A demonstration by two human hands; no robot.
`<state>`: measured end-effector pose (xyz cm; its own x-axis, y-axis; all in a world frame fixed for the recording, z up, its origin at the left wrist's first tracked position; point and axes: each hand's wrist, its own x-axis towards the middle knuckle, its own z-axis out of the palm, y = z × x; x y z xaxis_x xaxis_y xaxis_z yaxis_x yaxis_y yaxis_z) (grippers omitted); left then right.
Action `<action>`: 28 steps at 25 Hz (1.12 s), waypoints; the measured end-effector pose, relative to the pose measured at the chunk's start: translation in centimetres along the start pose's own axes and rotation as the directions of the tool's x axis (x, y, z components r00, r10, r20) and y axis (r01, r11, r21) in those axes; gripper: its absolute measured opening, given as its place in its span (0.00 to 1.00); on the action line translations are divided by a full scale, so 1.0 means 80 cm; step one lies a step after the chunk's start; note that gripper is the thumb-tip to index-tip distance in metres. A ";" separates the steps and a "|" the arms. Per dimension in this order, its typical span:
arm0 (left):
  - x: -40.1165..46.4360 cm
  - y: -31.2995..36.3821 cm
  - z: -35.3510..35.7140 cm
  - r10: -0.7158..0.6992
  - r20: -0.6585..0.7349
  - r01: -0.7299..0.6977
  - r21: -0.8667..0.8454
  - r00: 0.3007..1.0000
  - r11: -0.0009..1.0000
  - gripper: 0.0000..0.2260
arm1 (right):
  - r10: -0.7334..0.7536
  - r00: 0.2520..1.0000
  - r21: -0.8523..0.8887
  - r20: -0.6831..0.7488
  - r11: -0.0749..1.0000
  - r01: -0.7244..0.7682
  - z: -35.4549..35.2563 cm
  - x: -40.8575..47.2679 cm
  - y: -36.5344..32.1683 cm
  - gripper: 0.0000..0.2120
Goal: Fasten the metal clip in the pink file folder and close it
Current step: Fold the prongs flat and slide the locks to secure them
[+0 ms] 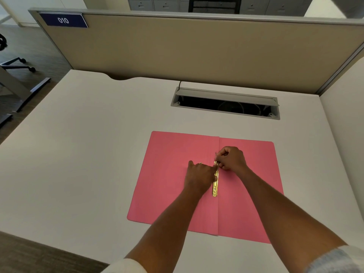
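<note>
The pink file folder (206,186) is laid open and flat on the white desk (88,154), near its front edge, with the spine fold running away from the viewer. Along that fold, on the right leaf, the brass metal clip (215,184) is seen lying lengthwise, its near end bare. Its middle is pressed down by the left hand (199,176), whose fingers are held together and flat against the strip. Its far end is pinched by the right hand (232,157), curled tightly there; a thin prong appears to stand up just beyond the knuckles, though this cannot be told for certain. The folder is judged to be light, thin card that bends and slides easily, so it is best steadied by a flat palm and closed by lifting a leaf at its outer edge. The clip is judged stiff but with bendable prongs, best taken at the ends. Farther off, an open cable tray (225,104) is set into the desk, before a beige partition (197,48).
</note>
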<state>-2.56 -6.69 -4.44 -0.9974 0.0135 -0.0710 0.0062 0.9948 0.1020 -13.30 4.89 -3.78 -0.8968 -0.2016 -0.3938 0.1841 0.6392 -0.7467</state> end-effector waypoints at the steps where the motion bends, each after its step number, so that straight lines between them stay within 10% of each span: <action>1: 0.000 0.000 0.000 -0.001 0.003 0.001 0.001 1.000 1.000 0.10 | 0.010 1.000 0.023 -0.002 1.000 -0.010 -0.001 -0.001 0.001 0.03; 22: 0.004 0.004 -0.034 0.026 0.191 -0.053 0.132 0.981 0.990 0.11 | 0.345 0.936 0.333 0.063 0.877 -0.346 0.025 -0.149 0.022 0.19; 28: 0.003 0.004 -0.033 0.035 0.198 -0.058 0.108 0.980 0.992 0.14 | 0.330 0.943 0.236 -0.049 0.921 -0.310 0.036 -0.165 0.027 0.06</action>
<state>-2.98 -6.64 -1.78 -0.9627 0.0684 -0.2619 0.0713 0.9975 -0.0018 0.12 6.80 -1.76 -0.8045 0.0573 -0.5911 0.5424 0.4763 -0.6920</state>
